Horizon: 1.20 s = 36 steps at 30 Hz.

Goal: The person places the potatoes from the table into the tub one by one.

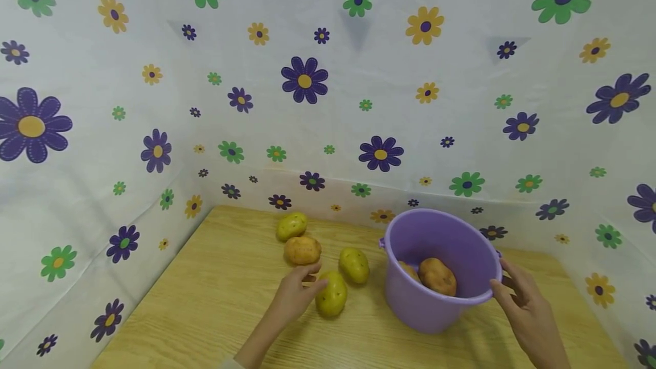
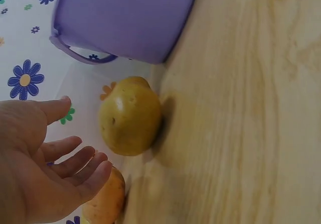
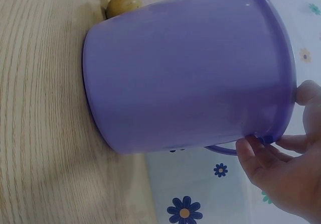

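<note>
A purple bucket (image 1: 425,306) stands upright on the table with two brown potatoes (image 1: 438,277) visible inside. My right hand (image 1: 533,312) grips its rim at the right, thumb on the edge and fingertips by the handle joint; the right wrist view shows these fingers (image 3: 251,156) against the outer wall. Left of the bucket, my left hand (image 1: 294,295) reaches over the table with fingers parted and nothing held. Its fingertips are right beside a yellow-green potato (image 1: 332,295). In the left wrist view the palm faces a potato (image 2: 130,116), fingers loosely bent.
Another yellow-green potato (image 1: 354,265) lies between the left hand and the bucket. Farther back are a brown potato (image 1: 302,250) and one more yellow-green potato (image 1: 292,226). A white flower-patterned sheet (image 1: 328,130) encloses the back and sides of the wooden table (image 1: 205,295).
</note>
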Available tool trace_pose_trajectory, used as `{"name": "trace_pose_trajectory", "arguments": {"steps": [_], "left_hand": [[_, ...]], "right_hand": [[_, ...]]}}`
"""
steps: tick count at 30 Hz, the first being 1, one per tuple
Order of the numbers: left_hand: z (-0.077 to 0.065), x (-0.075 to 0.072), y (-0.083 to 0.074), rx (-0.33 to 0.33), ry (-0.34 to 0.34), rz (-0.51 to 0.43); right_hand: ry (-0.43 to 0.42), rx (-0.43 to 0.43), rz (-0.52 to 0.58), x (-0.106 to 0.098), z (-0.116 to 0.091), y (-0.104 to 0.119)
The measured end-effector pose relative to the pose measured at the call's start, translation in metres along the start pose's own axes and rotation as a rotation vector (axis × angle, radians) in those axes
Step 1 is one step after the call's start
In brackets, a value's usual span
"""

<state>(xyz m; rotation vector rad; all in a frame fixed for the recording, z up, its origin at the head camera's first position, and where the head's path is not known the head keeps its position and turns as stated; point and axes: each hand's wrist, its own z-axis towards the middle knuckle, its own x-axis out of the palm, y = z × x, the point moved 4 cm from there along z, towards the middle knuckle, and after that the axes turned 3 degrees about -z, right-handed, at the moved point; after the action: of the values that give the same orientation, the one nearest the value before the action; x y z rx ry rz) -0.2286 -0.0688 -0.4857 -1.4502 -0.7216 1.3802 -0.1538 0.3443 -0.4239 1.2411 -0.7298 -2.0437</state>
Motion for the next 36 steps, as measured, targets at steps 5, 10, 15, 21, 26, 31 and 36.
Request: {"name": "trace_pose_trajectory", "arguments": {"steps": [5,10,15,21,26,31,36], "left_hand": [[0.0,0.004,0.014,-0.033,-0.005,0.001],[-0.004,0.01,0.022,-0.088,0.027,-0.009],[-0.005,0.013,0.023,-0.082,0.03,0.013],[-0.004,0.015,0.024,-0.065,0.043,0.066],[-0.004,0.019,0.023,-0.004,0.078,0.106],[-0.005,0.023,0.019,0.035,0.102,0.132],[-0.005,0.027,0.018,0.031,0.12,0.172]], "right_hand": [[0.009,0.0,-0.001,0.0,0.001,0.001],[0.018,0.001,-0.001,0.0,0.001,0.001],[0.014,0.001,-0.006,0.0,0.001,0.0],[0.016,0.009,-0.005,0.001,0.001,0.0],[0.021,0.025,-0.004,0.0,0.001,0.001],[0.022,0.026,-0.002,0.0,0.001,0.001],[0.03,0.033,0.004,0.0,0.001,0.001]]}}
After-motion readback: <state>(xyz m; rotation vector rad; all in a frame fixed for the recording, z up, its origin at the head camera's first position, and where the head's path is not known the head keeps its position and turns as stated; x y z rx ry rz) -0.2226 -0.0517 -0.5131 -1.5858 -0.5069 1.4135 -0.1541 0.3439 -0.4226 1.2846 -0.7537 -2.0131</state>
